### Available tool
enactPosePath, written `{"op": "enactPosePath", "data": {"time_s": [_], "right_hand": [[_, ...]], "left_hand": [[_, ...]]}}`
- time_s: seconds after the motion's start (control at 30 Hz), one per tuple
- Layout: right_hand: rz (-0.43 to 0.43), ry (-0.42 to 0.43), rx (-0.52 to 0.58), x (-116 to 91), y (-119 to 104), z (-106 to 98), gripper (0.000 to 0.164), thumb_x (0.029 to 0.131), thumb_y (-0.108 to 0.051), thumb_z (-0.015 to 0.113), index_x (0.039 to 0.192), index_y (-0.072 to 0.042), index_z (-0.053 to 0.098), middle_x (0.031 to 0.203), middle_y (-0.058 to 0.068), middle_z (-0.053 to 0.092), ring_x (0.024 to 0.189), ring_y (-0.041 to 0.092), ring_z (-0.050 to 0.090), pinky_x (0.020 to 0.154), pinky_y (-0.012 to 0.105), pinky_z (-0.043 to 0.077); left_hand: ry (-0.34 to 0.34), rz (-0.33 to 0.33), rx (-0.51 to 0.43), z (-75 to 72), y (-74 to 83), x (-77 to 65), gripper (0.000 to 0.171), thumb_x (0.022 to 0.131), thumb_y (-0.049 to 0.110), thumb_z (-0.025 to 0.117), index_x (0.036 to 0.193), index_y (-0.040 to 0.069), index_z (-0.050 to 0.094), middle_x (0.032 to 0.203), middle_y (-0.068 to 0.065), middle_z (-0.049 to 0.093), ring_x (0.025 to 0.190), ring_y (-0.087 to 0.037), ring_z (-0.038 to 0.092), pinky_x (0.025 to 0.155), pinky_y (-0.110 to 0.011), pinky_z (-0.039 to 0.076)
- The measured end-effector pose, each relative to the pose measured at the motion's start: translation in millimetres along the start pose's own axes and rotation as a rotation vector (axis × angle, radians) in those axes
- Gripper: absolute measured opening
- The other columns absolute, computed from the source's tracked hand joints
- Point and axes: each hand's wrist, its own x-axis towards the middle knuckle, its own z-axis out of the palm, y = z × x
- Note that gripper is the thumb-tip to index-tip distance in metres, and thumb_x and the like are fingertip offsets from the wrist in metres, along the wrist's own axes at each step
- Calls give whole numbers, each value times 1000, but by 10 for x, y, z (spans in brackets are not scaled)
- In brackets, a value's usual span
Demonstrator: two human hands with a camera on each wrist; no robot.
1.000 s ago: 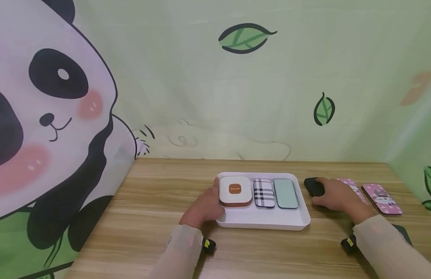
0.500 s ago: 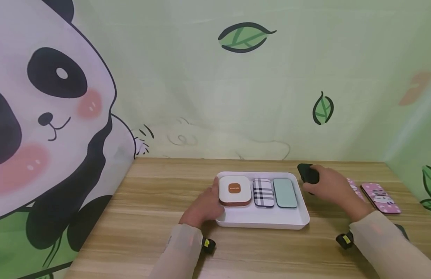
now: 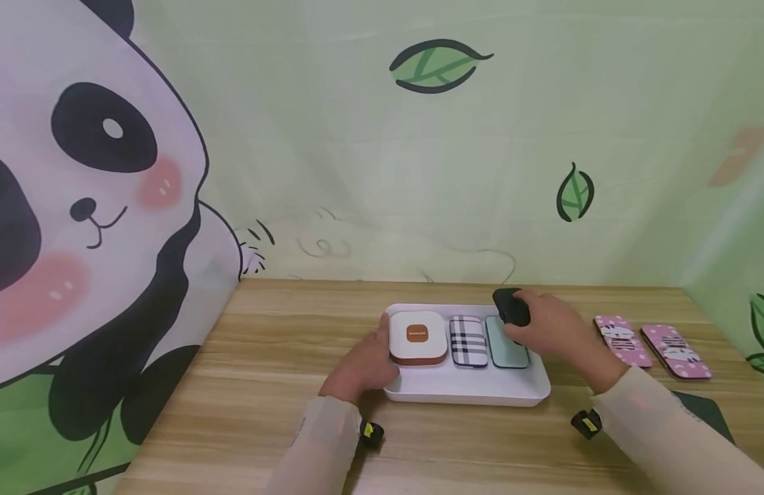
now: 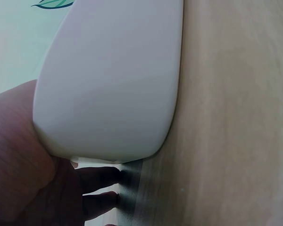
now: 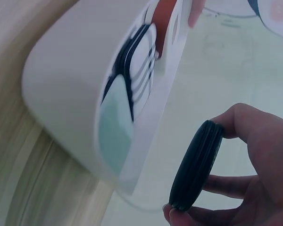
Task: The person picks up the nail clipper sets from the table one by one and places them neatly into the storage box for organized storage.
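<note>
My right hand (image 3: 555,328) pinches a small flat black case (image 3: 511,307) with rounded corners between thumb and fingers. The black case is tilted over the right rear part of a white tray (image 3: 468,396), overlapping a mint-green case (image 3: 509,350) in the head view. In the right wrist view, its ridged edge shows beside the tray wall (image 5: 70,89). At the tray's left end, my left hand (image 3: 364,361) grips the rim. Inside the tray, from left to right, lie a white square box with an orange label (image 3: 417,333), a plaid case (image 3: 468,342) and the mint-green case.
Two pink patterned cases (image 3: 676,352) lie on the wooden table (image 3: 282,330) right of the tray. Nearer the front right is a dark flat item (image 3: 706,412), partly behind the right sleeve. A panda-printed curtain (image 3: 332,137) stands behind the table.
My right hand has lifted the black case off the table and carried it left, over the tray's right side. One pink case is now uncovered. The left hand has stayed on the tray.
</note>
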Motion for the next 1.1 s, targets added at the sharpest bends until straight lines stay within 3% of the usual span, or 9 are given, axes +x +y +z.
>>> {"op": "enactPosePath", "data": {"time_s": [0.47, 1.1], "right_hand": [[-60, -88, -19, 42, -378, 207, 73, 85, -39, 69, 144, -1, 49, 125, 28, 60, 96, 33, 60, 84, 51, 53], [-46, -157, -58, 174, -530, 433, 64, 88, -37, 66, 136, 4, 53, 113, 23, 65, 86, 27, 59, 81, 45, 53]], "left_hand": [[0, -7, -16, 2, -12, 6, 98, 83, 13, 60, 161, 7, 1, 154, -19, 41, 115, -28, 50, 103, -40, 42], [1, 4, 15, -36, 34, -22, 100, 81, 13, 62, 161, 4, 2, 151, -23, 44, 116, -27, 53, 104, -41, 43]]}}
